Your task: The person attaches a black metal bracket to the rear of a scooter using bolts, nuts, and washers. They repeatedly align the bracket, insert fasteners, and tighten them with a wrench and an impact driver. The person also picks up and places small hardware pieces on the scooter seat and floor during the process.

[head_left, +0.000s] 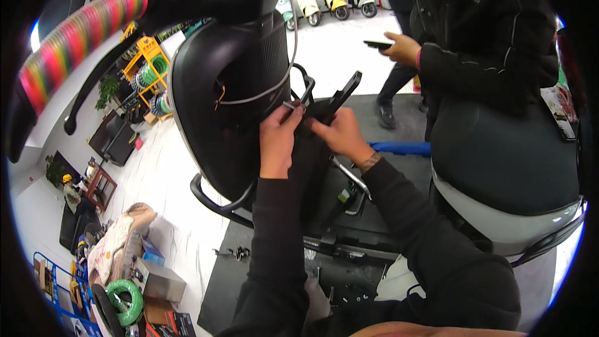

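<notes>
My left hand (277, 143) is closed in a pinch in front of the scooter's black front panel (193, 87). What sits between its fingertips is too small to make out. Close beside it, my right hand (344, 132) grips a long black slotted bracket (345, 92), tilted up and away to the right. A thin grey cable (292, 56) hangs from the handlebar and loops past the panel to near my left fingers. Below my hands, a silver-shafted tool (350, 176) and a bent metal rod (357, 205) lie on the black footboard (324, 209).
The handlebar grip (87, 40), in striped wrap, juts in at upper left. At right are the scooter seat (505, 156) and a person in black holding a phone (377, 44). A blue bar (399, 148) lies beyond the footboard. A metal box (159, 279) stands lower left.
</notes>
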### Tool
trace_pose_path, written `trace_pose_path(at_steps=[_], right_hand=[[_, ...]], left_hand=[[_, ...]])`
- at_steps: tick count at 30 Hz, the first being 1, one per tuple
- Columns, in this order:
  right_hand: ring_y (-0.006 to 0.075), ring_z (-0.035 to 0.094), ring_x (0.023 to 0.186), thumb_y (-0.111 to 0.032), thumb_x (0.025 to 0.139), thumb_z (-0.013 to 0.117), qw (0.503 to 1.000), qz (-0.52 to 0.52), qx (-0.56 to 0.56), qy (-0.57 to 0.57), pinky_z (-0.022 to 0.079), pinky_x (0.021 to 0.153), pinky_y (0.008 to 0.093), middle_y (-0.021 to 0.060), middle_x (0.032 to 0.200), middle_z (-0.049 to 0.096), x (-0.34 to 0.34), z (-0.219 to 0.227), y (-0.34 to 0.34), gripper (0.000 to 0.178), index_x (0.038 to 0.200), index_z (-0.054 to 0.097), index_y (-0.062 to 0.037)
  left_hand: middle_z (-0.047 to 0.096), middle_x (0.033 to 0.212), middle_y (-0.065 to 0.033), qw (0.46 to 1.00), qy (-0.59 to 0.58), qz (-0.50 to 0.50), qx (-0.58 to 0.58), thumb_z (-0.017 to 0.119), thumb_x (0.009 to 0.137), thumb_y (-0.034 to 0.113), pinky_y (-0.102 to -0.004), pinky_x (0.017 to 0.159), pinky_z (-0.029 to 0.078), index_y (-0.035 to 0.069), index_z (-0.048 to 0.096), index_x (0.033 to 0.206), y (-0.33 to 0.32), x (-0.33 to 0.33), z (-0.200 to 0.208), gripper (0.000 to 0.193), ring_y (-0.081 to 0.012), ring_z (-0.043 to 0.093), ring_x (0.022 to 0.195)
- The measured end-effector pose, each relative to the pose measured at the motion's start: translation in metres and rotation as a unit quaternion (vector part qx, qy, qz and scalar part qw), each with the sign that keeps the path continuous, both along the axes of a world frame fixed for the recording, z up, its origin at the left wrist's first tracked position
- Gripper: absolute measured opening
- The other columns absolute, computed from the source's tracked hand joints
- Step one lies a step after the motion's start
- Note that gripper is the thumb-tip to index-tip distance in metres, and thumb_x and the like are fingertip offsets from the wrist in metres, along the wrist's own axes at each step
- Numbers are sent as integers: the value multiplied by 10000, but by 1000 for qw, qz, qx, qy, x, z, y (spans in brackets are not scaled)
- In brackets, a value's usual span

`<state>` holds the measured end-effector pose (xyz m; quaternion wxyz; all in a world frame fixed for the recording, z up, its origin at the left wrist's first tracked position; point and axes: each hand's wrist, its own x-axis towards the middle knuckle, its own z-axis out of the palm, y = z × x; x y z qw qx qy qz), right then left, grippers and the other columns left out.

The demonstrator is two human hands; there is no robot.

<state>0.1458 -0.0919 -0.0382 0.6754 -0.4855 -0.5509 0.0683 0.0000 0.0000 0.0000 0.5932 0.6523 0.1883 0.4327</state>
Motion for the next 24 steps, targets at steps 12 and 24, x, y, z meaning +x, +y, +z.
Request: trace_pose_path(at_steps=[12,24], right_hand=[[64,601,687,-164,889,769,999,-6,-42,18,501,640,287,59,781,735,-3,6,-6,256,1083,764,4],[86,634,689,-172,879,786,999,-14,-36,20,510,643,298,65,779,743,2,-1,-1,246,1053,764,0]], left_hand=[[690,1308,-149,998,-3,-55,0,514,984,-72,-284,1060,500,-72,606,1385,-4,-1,4,411,-205,668,1217],[747,1006,-77,997,-57,40,-27,736,1001,156,-278,869,532,-68,743,1140,-11,6,2,263,-132,684,913]])
